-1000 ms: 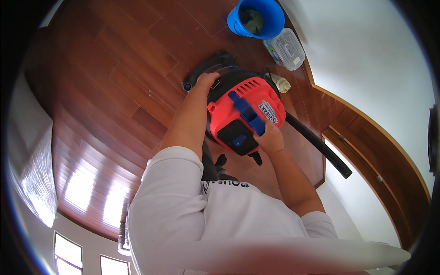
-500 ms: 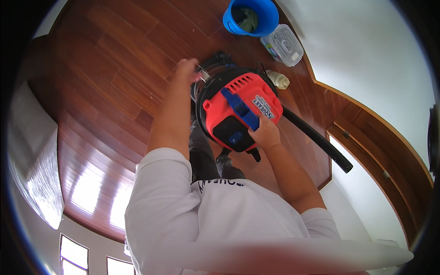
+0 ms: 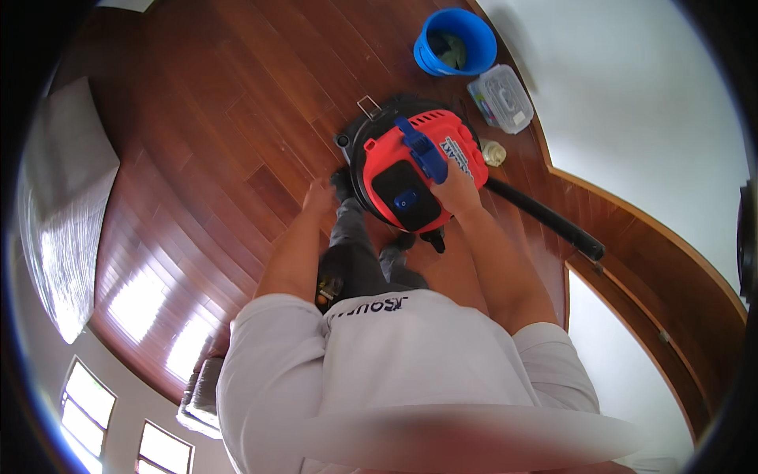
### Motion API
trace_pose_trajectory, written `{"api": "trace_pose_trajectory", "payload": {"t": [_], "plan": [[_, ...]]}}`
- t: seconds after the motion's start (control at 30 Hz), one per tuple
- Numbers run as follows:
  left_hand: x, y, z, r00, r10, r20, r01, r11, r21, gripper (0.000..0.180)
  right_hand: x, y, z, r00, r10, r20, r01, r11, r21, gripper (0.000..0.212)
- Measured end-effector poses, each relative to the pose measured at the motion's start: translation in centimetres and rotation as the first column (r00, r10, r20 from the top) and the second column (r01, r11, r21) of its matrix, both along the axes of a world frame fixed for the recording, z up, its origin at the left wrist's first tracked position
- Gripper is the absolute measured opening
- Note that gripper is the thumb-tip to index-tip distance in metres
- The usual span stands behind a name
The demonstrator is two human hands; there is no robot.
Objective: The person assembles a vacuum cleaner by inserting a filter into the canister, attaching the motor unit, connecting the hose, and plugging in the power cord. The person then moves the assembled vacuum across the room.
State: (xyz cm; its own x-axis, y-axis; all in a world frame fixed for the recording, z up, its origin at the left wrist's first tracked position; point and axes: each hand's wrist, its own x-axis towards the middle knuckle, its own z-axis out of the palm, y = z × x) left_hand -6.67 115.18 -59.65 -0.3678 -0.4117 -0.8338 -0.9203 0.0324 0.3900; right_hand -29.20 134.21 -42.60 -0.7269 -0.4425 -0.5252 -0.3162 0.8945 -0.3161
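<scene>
A red and black canister vacuum cleaner [image 3: 379,150] stands on the floor in front of me, with a blue carry handle [image 3: 422,148] across its top. My right hand [image 3: 456,191] is closed around the near end of that handle. A metal wire latch [image 3: 369,107] sticks out from the canister's far left rim. My left hand [image 3: 319,196] is beside the vacuum's left side, apart from the latch; its fingers are smeared and hard to read. From the vacuum's right side runs a black hose [image 3: 545,217].
Beyond the vacuum stand a blue bucket [image 3: 424,59] with dark cloth inside, a clear lidded plastic box [image 3: 505,99] and a pale bottle-like item [image 3: 494,153]. A plastic-wrapped piece [image 3: 67,197] is at the left. A wooden-framed opening [image 3: 632,237] lies right.
My left hand has left the metal latch and come back toward me; the latch now stands out from the rim. My right hand stays on the handle. The view has shifted slightly.
</scene>
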Motion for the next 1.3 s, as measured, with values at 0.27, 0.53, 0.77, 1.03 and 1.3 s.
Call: {"api": "trace_pose_trajectory", "payload": {"t": [0.27,0.53,0.77,1.03,1.3], "plan": [[4.4,1.6,3.4,0.968,-0.238,-0.085,0.237,0.971,-0.019,0.042,1.2,2.7,1.8,0.997,-0.076,0.013,0.077,0.974,-0.214,0.044],[2.1,16.1,3.6,0.421,-0.810,-0.409,0.906,0.395,0.152,0.030,1.2,2.1,0.4,0.996,-0.062,0.059,0.073,0.979,-0.189,0.044],[-1.5,25.8,-2.3,0.999,0.000,-0.053,0.037,0.715,0.698,0.025,0.1,2.0,-1.2,0.995,0.060,0.079,-0.041,0.973,-0.228,0.050],[-6.1,32.0,-6.3,0.601,0.785,0.149,-0.564,0.284,0.775,0.019,0.1,2.5,-1.9,0.987,0.154,0.041,-0.138,0.954,-0.265,0.061],[-8.1,33.1,-9.7,0.709,0.706,0.011,-0.430,0.420,0.799,0.020,0.2,2.6,-2.3,0.989,0.144,0.030,-0.129,0.947,-0.294,0.058]]}}
